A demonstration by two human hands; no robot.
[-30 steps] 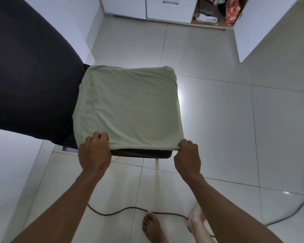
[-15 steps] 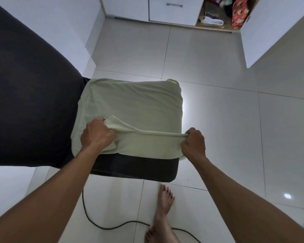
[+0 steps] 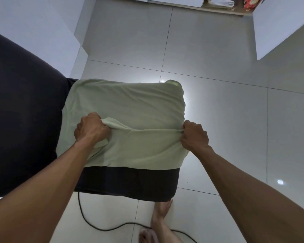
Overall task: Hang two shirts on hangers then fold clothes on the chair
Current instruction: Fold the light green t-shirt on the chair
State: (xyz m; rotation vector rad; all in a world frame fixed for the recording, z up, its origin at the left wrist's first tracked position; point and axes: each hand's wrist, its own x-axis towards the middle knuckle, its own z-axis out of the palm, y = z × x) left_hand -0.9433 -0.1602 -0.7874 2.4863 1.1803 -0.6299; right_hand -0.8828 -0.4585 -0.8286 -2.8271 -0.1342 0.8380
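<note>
A pale green shirt (image 3: 130,106) lies spread over the seat of a dark chair (image 3: 130,183), whose broad backrest fills the left side. My left hand (image 3: 90,129) grips the shirt's near left corner, and my right hand (image 3: 194,135) grips its near right corner. Both hold the near hem lifted and carried over the middle of the shirt, with the cloth stretched taut between them. The front strip of the dark seat lies bare below the fold.
A black cable (image 3: 98,227) snakes over the tiled floor below the chair, close to my bare feet (image 3: 161,213). An open white cupboard (image 3: 225,4) with folded cloth and a red bag stands at the back. A white wall runs along the left.
Both hands have lifted the near hem off the seat's front edge and carried it away from me over the shirt. The seat's front now shows bare. I stepped closer.
</note>
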